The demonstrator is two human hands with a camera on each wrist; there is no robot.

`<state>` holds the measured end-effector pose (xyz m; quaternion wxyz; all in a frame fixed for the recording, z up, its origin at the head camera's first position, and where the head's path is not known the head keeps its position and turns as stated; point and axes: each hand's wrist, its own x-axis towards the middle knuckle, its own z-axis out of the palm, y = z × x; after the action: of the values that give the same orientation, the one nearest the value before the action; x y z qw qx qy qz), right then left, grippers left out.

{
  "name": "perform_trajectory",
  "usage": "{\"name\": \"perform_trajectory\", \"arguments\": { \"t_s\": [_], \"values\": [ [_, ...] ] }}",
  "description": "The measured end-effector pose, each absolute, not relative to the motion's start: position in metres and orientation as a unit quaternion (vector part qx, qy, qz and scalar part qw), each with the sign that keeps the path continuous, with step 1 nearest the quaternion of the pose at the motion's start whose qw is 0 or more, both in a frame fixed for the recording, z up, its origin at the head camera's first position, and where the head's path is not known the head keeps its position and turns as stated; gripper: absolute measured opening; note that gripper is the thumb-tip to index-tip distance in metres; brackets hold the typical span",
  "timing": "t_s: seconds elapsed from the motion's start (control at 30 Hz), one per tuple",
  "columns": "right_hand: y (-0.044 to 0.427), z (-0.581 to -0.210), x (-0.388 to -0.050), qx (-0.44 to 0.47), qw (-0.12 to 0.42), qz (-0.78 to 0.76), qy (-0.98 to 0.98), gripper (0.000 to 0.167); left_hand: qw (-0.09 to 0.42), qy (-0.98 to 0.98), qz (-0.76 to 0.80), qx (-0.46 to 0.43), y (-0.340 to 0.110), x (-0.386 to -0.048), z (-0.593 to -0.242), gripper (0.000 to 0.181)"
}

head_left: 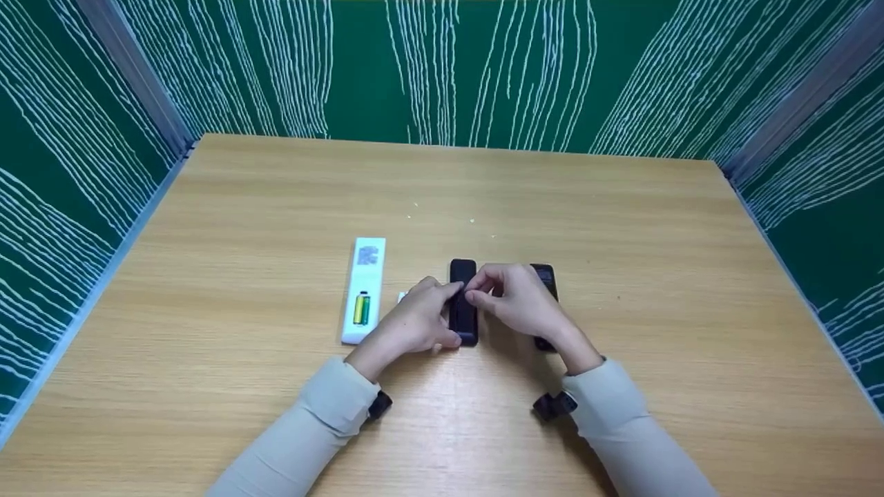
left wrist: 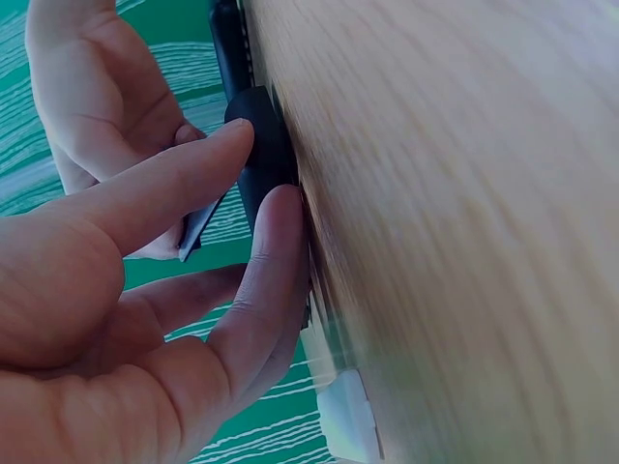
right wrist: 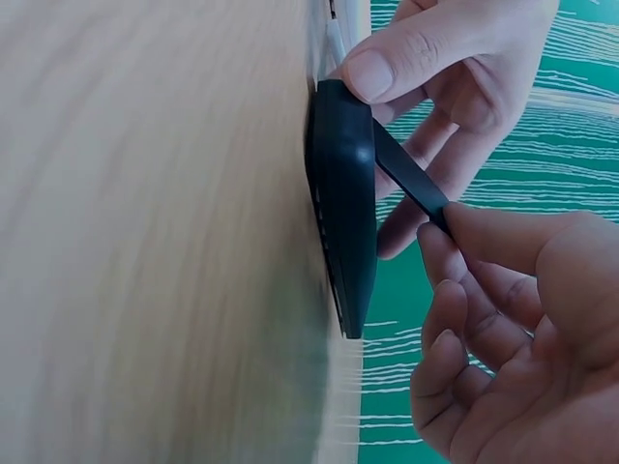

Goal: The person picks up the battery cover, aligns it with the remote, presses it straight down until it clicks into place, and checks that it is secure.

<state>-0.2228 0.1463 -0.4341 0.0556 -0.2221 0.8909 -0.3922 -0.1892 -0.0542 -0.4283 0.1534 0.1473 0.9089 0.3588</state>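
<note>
A black remote control point(head_left: 463, 324) lies face down in the middle of the table. My left hand point(head_left: 418, 317) grips it from the left side, with the thumb at its near end. Between thumb and fingertips, my right hand point(head_left: 518, 297) pinches a thin black battery cover point(right wrist: 411, 179), which is tilted up against the remote's top side. Whether the cover is still hooked into the remote is hard to tell. Partly behind my right hand lies a second black remote point(head_left: 545, 276). The battery compartment in the middle remote is hidden by the hands.
To the left lies a white remote point(head_left: 364, 269) with a yellow and a green battery point(head_left: 362, 308) in its uncovered compartment. A small white piece point(left wrist: 348, 416) sits by my left hand. Tiny white bits dot the wooden table point(head_left: 276, 207) farther back; green walls surround it.
</note>
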Motion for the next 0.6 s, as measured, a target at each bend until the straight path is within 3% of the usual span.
{"name": "perform_trajectory", "arguments": {
  "t_s": [0.6],
  "values": [
    [0.1426, -0.4387, -0.2221, -0.211, 0.052, -0.377, 0.901, 0.005, 0.154, 0.911, 0.354, 0.147, -0.0547, -0.1890, -0.4277, 0.096]
  ]
}}
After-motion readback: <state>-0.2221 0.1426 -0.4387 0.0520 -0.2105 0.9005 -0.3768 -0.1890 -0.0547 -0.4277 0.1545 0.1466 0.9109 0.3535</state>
